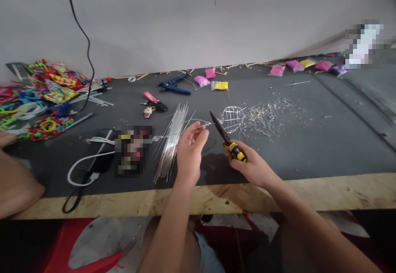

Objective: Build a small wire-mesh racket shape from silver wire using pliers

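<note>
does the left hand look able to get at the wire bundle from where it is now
Probably yes: the left hand is right beside the bundle, with no tool between them. Its fingers seem busy with a thin wire, though, which may need releasing first.

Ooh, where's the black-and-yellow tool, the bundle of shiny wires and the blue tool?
Black-and-yellow tool [231,146]: head view, near end of its handle's grip.
Bundle of shiny wires [173,143]: head view, middle of the bundle.
Blue tool [179,90]: head view, its lower handle.
</note>
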